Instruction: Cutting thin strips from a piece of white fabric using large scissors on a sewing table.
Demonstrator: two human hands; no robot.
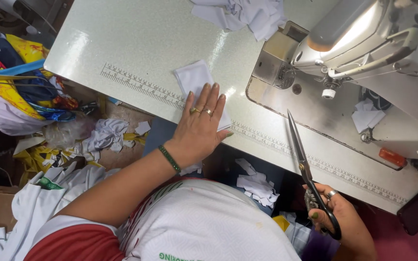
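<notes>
My left hand (200,124) lies flat, fingers spread, on a small folded piece of white cloth (193,78) near the front edge of the sewing table (136,43). It wears rings and a green bangle. My right hand (335,215) grips black-handled scissors (302,157) below the table edge; the blades are closed and point up over the table toward the sewing machine (364,43). The scissors do not touch the cloth.
A printed ruler strip (136,84) runs along the table's front edge. A heap of white cloth pieces (247,12) lies at the table's far side. Coloured fabric (20,77) is piled at left, and white scraps (257,186) litter the floor.
</notes>
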